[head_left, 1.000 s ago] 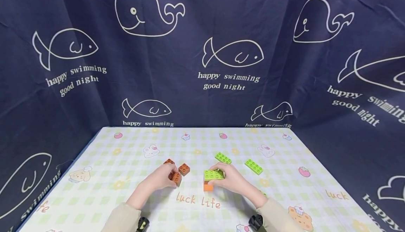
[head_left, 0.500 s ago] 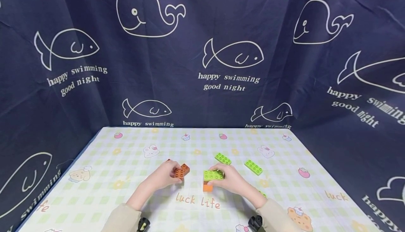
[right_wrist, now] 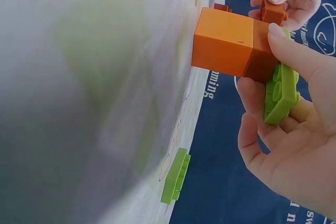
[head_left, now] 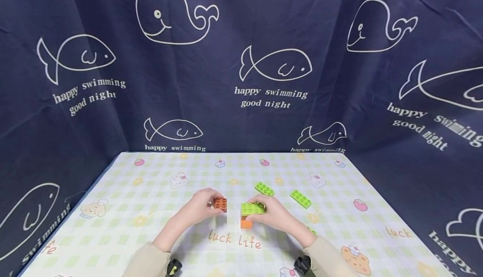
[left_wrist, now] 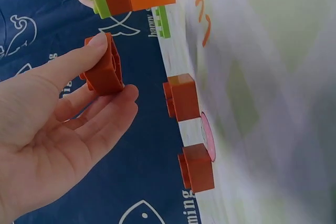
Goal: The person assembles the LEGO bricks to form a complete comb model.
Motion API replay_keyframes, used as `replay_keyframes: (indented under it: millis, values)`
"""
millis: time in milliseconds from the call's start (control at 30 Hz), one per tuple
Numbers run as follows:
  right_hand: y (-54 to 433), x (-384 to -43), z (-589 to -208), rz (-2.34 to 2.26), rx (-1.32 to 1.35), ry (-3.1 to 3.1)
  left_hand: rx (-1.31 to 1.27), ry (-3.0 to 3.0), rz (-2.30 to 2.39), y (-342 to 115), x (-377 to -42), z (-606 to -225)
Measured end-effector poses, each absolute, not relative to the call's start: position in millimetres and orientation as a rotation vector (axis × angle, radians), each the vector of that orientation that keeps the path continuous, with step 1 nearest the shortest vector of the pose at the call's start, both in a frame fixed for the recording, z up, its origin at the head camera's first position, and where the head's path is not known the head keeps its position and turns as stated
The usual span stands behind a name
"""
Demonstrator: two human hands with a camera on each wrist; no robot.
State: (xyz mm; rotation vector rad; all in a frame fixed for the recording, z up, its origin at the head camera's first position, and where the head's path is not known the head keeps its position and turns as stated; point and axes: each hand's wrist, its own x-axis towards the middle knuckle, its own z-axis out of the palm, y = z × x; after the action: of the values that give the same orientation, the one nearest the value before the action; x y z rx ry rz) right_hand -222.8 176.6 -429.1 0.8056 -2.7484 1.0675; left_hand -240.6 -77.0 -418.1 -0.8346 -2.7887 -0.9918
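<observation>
A reddish-brown toy building brick [head_left: 221,204] is pinched between the thumb and fingers of my left hand [head_left: 199,206], raised off the tabletop in the left wrist view. To its right, my right hand [head_left: 272,213] grips a small stack by its upper part. That stack has an orange block [head_left: 246,224] at the bottom, a brown block [right_wrist: 264,51] in the middle and a long lime-green brick [head_left: 250,209] on top, jutting toward the right palm. The held brown brick and the stack are apart. Whether the stack touches the table cannot be told.
Two brown bricks [left_wrist: 185,98] stand on the table near my left hand, hidden behind it in the head view. Lime-green bricks [head_left: 264,189] [head_left: 300,199] lie beyond my right hand; another [head_left: 311,230] is mostly covered by the right forearm. Dark printed curtains [head_left: 222,100] enclose the table.
My left hand has picked up a brown brick and moved it right, closer to the stack. My right hand keeps its hold on the stack, nearly still.
</observation>
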Motion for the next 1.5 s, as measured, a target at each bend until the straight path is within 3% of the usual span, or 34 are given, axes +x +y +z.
replay_keyframes:
  millis: [1500]
  values:
    - [175.0, -221.8, -429.3, 1.084, 0.823, -2.748, -1.010, -2.680, -1.050, -37.5, -233.9, -407.3]
